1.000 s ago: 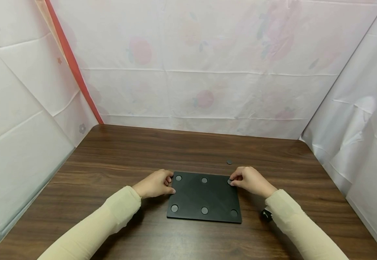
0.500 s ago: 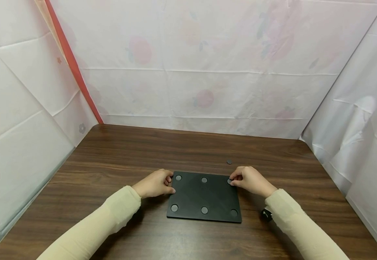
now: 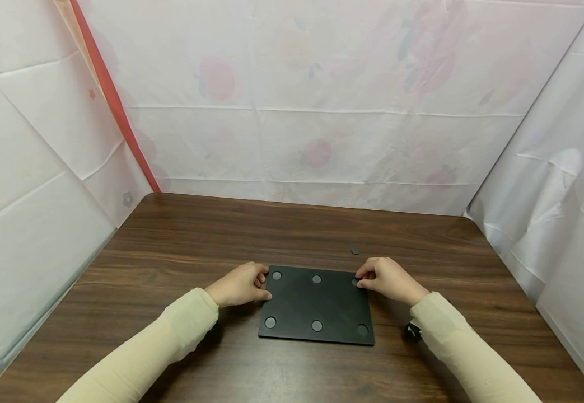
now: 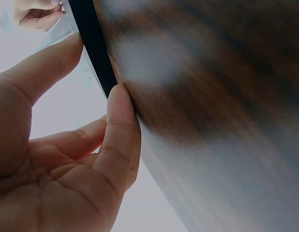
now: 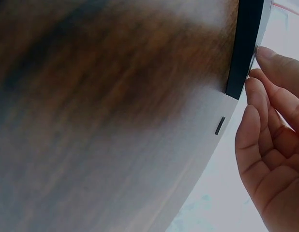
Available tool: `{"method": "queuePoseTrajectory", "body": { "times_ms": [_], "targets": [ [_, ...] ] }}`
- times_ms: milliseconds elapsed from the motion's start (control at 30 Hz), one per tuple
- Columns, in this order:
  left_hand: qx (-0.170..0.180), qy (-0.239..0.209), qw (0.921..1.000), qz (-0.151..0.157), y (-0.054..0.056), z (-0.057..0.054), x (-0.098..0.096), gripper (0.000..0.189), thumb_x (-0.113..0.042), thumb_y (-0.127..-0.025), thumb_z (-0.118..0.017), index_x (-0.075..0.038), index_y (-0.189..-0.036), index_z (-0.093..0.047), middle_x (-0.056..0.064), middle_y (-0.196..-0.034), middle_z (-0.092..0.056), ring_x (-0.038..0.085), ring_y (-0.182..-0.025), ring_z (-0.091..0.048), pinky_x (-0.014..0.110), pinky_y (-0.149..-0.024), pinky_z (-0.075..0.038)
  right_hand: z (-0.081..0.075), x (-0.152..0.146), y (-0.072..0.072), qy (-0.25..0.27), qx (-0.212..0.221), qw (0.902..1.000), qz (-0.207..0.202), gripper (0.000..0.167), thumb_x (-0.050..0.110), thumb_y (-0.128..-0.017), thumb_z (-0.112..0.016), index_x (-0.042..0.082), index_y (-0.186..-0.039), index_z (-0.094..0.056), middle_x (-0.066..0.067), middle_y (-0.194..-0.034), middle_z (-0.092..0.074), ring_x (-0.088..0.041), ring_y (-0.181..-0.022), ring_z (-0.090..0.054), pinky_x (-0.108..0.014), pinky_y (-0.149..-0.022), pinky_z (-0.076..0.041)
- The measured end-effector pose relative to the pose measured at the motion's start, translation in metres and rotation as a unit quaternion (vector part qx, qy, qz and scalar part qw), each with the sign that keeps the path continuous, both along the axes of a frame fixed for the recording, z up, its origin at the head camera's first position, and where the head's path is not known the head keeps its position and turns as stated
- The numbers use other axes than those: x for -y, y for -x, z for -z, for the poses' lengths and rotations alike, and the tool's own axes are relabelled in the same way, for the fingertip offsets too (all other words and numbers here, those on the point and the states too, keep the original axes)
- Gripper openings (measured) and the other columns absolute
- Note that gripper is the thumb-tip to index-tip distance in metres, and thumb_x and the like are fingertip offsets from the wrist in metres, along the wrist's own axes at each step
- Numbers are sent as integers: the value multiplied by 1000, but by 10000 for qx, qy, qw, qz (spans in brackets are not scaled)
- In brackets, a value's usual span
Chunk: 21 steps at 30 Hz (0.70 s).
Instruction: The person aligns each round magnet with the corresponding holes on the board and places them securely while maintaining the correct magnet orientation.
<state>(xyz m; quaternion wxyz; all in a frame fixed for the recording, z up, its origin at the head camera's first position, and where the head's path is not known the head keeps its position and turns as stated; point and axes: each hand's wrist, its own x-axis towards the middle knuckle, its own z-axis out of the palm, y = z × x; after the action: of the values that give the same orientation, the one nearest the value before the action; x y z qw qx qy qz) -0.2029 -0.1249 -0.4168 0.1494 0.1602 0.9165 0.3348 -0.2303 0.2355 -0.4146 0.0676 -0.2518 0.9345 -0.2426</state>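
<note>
A flat black board (image 3: pixel 317 302) lies on the table, with round grey discs along its far and near edges. My left hand (image 3: pixel 238 285) holds the board's left edge, thumb at the top face; in the left wrist view an index finger (image 4: pixel 121 104) touches the side. At the far right corner, my right hand (image 3: pixel 391 281) has thumb and index finger around a grey disc (image 3: pixel 355 282), partly hidden by the fingertips. In the right wrist view those fingertips meet the board's top surface. The near right corner shows a darker round recess (image 3: pixel 362 330).
A loose dark disc (image 3: pixel 355 251) lies on the wooden table (image 3: pixel 196 224) beyond the board's far right corner. White patterned cloth (image 3: pixel 292 112) hangs behind the table and at both sides. A small black object (image 3: pixel 412 333) sits by the right sleeve.
</note>
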Motion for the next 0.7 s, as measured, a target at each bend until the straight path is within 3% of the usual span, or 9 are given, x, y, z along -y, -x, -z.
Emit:
{"method": "queuePoseTrajectory", "body": {
  "times_ms": [700],
  "targets": [
    [7, 7, 10000, -28, -1, -1, -1, 64, -12, -81, -80, 10, -134, -51, 8, -106, -60, 17, -96, -60, 37, -87, -52, -10, 0, 4, 211, -80, 9997, 67, 12, 14, -88, -72, 10, -99, -75, 4, -87, -65, -8, -73, -55, -23, -63, -48]
  ]
}}
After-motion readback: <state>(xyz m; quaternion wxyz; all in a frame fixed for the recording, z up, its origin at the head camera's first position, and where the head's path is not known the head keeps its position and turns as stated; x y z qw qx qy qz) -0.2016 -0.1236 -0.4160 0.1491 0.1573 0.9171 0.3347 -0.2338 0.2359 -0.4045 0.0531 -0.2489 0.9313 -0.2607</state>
